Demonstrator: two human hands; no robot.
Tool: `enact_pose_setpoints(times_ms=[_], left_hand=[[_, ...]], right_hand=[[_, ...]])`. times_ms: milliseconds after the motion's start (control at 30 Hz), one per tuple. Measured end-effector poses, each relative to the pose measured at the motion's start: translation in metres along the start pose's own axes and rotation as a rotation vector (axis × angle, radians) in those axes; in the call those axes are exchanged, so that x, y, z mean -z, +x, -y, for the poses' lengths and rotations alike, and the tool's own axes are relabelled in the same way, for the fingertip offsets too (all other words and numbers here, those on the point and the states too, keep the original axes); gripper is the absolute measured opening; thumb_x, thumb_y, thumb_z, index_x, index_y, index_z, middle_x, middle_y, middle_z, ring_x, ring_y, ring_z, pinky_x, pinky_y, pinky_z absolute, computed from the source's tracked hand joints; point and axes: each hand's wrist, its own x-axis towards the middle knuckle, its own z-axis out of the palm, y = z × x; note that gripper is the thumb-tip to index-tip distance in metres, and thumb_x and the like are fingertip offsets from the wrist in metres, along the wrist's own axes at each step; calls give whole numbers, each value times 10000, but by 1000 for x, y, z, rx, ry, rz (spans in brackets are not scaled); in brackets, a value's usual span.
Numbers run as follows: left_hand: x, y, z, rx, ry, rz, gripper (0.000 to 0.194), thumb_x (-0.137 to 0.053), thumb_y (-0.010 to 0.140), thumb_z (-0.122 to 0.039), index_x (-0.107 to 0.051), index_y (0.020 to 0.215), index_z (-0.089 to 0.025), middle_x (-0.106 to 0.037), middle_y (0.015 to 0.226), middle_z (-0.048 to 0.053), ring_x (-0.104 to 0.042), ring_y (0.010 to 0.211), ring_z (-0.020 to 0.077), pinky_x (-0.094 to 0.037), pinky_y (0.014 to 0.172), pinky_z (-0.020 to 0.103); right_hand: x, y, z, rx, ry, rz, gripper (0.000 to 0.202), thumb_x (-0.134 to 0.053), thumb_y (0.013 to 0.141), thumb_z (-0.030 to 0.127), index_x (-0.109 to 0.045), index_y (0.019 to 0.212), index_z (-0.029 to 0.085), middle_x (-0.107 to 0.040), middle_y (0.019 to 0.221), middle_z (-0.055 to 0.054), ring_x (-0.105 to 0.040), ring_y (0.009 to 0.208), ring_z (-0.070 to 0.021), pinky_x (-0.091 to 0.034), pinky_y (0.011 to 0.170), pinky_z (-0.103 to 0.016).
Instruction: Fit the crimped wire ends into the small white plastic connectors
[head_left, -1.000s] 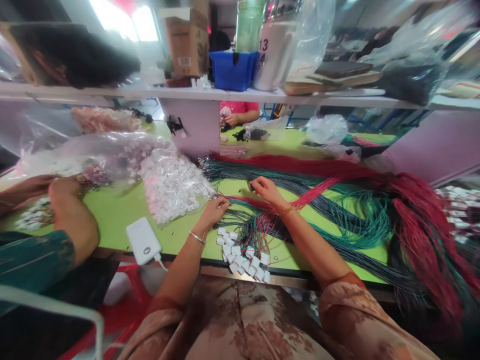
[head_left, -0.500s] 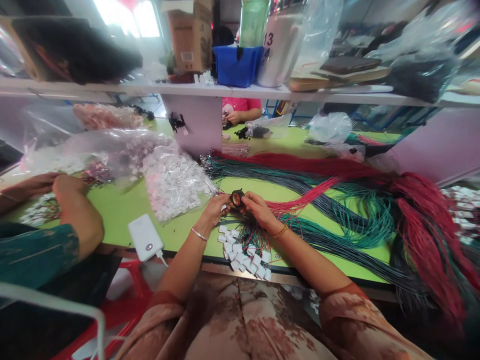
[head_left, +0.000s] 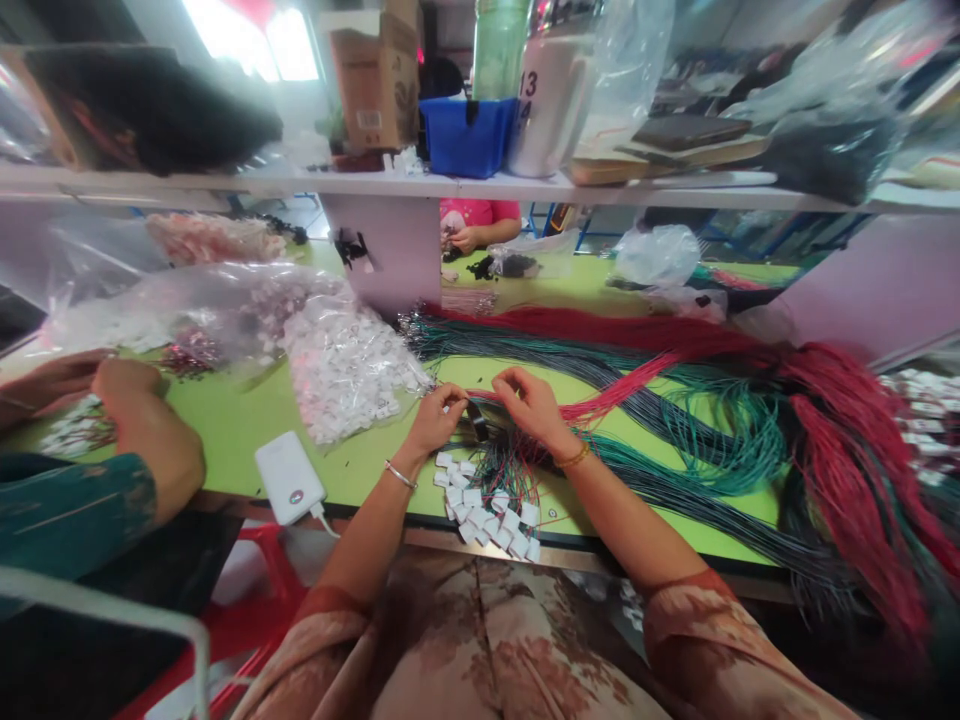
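Observation:
In the head view, a roll of black tape (head_left: pixel 477 420) hangs edge-on beside the fingertips of my left hand (head_left: pixel 436 418). That hand is closed in a pinch at the tape's upper end; thin wires pass close to the fingers. My right hand (head_left: pixel 531 408) is raised just to the right of the roll, apart from it, with fingers curled and thumb and forefinger together. Whatever they pinch is too small to see. Below both hands lies a cluster of white connectors (head_left: pixel 491 515) on thin coloured wires. Red wires (head_left: pixel 607 400) run rightward from behind my right hand.
Long bundles of green and black wires (head_left: pixel 697 430) cover the right side of the green table (head_left: pixel 232 430). A clear bag of white connectors (head_left: pixel 349 375) and a white power bank (head_left: pixel 291 478) lie left. A co-worker's arm (head_left: pixel 150 430) is at far left. A shelf (head_left: pixel 300 182) crosses above.
My right hand has let go of the tape roll and moved up and right. The roll has turned from face-on to edge-on and hangs by my left hand.

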Motion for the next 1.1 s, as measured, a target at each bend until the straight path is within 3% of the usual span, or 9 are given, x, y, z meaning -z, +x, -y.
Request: enact_pose_setpoints(times_ms=[67, 200, 267, 333, 467, 667, 833, 933, 1100], left_hand=[[0, -2, -8, -80, 68, 41, 69, -571, 775, -219, -624, 797, -180, -607, 761, 14, -523, 719, 147, -407, 729, 278], [0, -5, -13, -188, 139, 100, 67, -558, 784, -213, -620, 794, -190, -616, 774, 29, -543, 754, 165, -411, 765, 297], [1, -6, -12, -225, 166, 119, 65, -552, 782, -204, -617, 789, -194, -623, 787, 39, -552, 780, 177, -413, 783, 308], [2, -6, -11, -243, 200, 130, 72, -543, 781, -199, -614, 795, -197, -625, 801, 50, -554, 792, 185, -416, 790, 319], [4, -7, -12, -266, 262, 126, 80, -532, 778, -192, -609, 796, -202, -611, 793, 59, -550, 791, 194, -417, 788, 328], [4, -7, -11, -277, 286, 149, 89, -534, 779, -198, -620, 798, -209, -613, 805, 69, -546, 818, 204, -417, 809, 336], [3, -8, -7, -292, 277, 158, 96, -552, 760, -176, -631, 799, -213, -613, 804, 66, -546, 813, 203, -416, 818, 336], [3, -7, -5, -278, 288, 157, 94, -544, 763, -169, -625, 780, -215, -610, 791, 60, -544, 785, 193, -413, 791, 324], [4, -3, 1, -128, 270, 7, 59, -565, 749, -189, -611, 782, -207, -599, 745, 34, -533, 723, 174, -399, 726, 302]], right_hand=[[1, 16, -7, -13, -74, 61, 329, -490, 873, 455, -614, 794, 161, -627, 757, -33, -514, 684, -132, -382, 641, -241], [-16, 41, -26, -164, 43, 582, 395, -538, 814, 518, -642, 714, 150, -578, 579, 10, -461, 533, -106, -359, 531, -224], [-28, 46, -32, -191, 223, 754, 369, -583, 775, 516, -668, 750, 158, -595, 589, 25, -460, 512, -98, -376, 511, -215], [-39, 49, -35, -169, 349, 793, 310, -641, 733, 474, -670, 717, 166, -621, 621, 32, -481, 538, -98, -413, 535, -215], [-47, 55, -35, -131, 371, 763, 242, -710, 694, 386, -649, 625, 162, -644, 640, 28, -526, 612, -110, -467, 627, -232], [-40, 55, -37, -137, 435, 747, 323, -739, 675, 487, -640, 673, 180, -635, 624, 30, -523, 585, -102, -477, 597, -225], [-39, 57, -35, -295, 454, 924, 296, -741, 664, 435, -643, 689, 158, -622, 583, 10, -502, 492, -94, -425, 471, -210], [-42, 62, -28, -400, 491, 788, 180, -706, 642, 294, -621, 708, 150, -608, 568, 24, -481, 458, -83, -369, 431, -197], [-43, 65, -10, -534, 645, 230, 328, -647, 559, 187, -489, 845, 207, -549, 521, 83, -444, 420, -83, -336, 426, -199]])
